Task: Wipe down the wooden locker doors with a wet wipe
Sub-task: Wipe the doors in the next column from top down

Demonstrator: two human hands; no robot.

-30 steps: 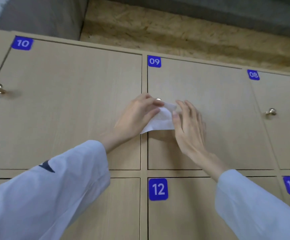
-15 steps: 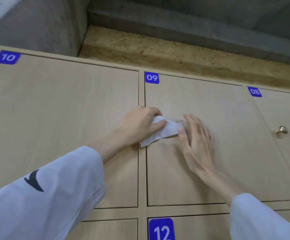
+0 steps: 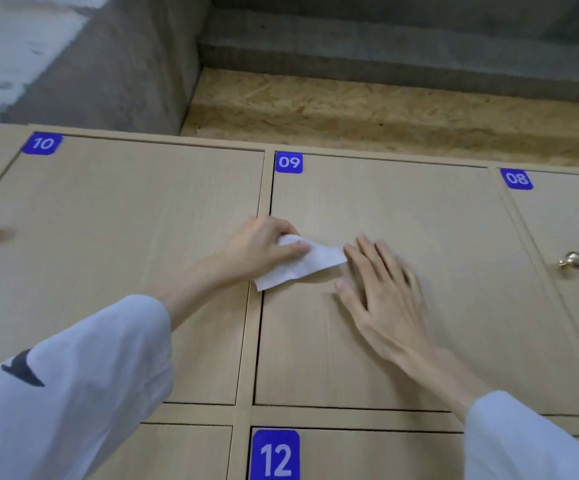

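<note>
Wet wipe point(image 3: 298, 263) pinched by left hand point(image 3: 260, 247) at left edge of door 09 point(image 3: 385, 209). Right hand point(image 3: 381, 289) laid flat, fingers straight, just right of wipe. Task judged early: doors 10 point(image 3: 125, 220), 08 point(image 3: 572, 220), 12 point(image 3: 367, 455) apparently left.

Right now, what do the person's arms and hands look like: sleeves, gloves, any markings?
Both arms wear loose, pale white long sleeves ending at the wrists. The left sleeve carries a dark curved marking on its forearm; the right sleeve shows no marking in view. The left hand and the right hand are bare: no gloves, rings or watch visible.
</note>
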